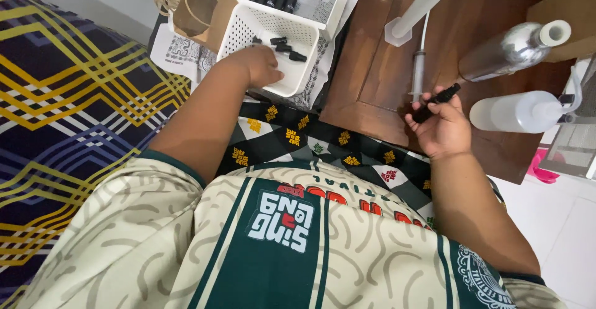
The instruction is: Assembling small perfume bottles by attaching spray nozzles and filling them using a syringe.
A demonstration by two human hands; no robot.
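My left hand (257, 65) reaches into a small white perforated basket (248, 26), fingers curled down among a few small black caps (285, 47); whether it grips one is hidden. My right hand (442, 126) is closed on a slim black bottle (436, 102) held over the near edge of a low brown wooden table (372, 73). A syringe (418, 73) with a thin tube lies on the table just beyond that hand.
A larger white tray (338, 1) with a row of black bottles sits behind the basket. A silver bottle (512, 51), a clear squeeze bottle (515, 111) and a clear measuring cylinder (413, 14) lie on the table. A patterned mattress (68, 98) lies at left.
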